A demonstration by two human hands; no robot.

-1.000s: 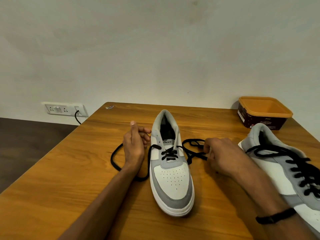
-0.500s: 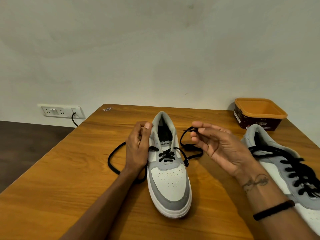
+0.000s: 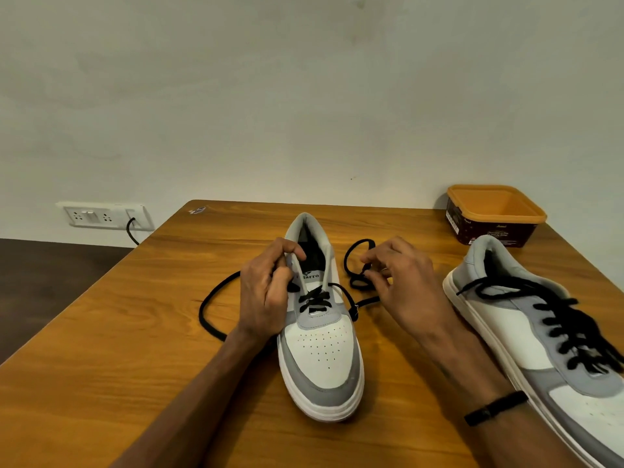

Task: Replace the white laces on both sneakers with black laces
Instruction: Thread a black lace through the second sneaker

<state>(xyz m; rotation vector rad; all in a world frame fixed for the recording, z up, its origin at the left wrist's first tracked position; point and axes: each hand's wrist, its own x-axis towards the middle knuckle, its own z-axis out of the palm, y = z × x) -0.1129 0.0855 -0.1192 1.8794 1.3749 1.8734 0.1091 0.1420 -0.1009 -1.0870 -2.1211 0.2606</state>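
A grey-and-white sneaker (image 3: 320, 352) stands in the middle of the wooden table (image 3: 118, 366), toe toward me. A black lace (image 3: 314, 300) crosses its lowest eyelets only. My left hand (image 3: 266, 295) grips the sneaker's left collar edge, fingers curled over the rim. One loose end of the lace loops out on the table to the left (image 3: 206, 312). My right hand (image 3: 401, 282) pinches the other loose end (image 3: 358, 265) just right of the shoe. A second sneaker (image 3: 526, 336) with a full black lacing (image 3: 570, 329) lies at the right edge.
An open orange tub (image 3: 496, 214) with a dark label stands at the table's far right corner by the wall. A wall socket (image 3: 101, 216) with a black cord sits left of the table. Bare tabletop stretches along the left and front.
My right hand has turned palm-down and dropped toward the table with the lace end. My left hand has shifted up onto the shoe's collar edge.
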